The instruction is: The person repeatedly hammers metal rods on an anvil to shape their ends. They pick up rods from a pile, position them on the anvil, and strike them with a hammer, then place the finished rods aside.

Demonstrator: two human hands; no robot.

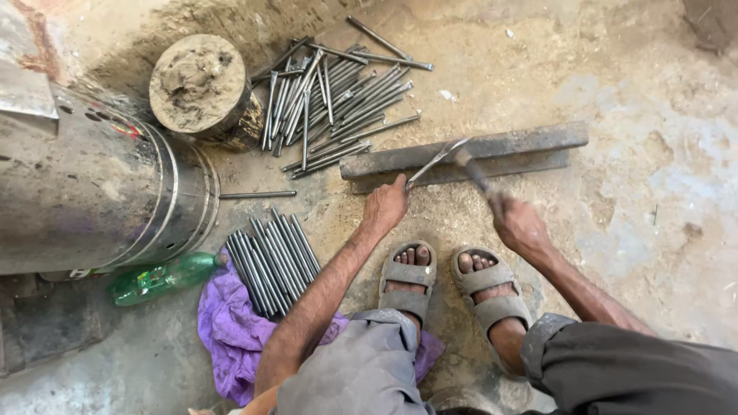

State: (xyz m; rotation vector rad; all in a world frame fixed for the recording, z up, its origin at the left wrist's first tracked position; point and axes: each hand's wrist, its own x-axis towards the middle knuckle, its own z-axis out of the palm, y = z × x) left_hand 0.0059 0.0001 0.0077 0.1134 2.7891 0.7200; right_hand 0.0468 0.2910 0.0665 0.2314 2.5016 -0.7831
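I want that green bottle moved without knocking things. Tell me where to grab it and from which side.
Grip the green bottle around its mid-body, coming from above and the near side. It lies flat, its cap by the rod bundle, the metal drum behind, the purple cloth beside it.

- two hands: left hand (pixel 384 206), right hand (pixel 520 225)
- one hammer (pixel 470 167)
- one iron bar (pixel 469 154)
- one green bottle (pixel 161 278)
- one purple cloth (pixel 231 330)
- one metal drum (pixel 84 192)
- two rod piles (pixel 330 100), too many to count
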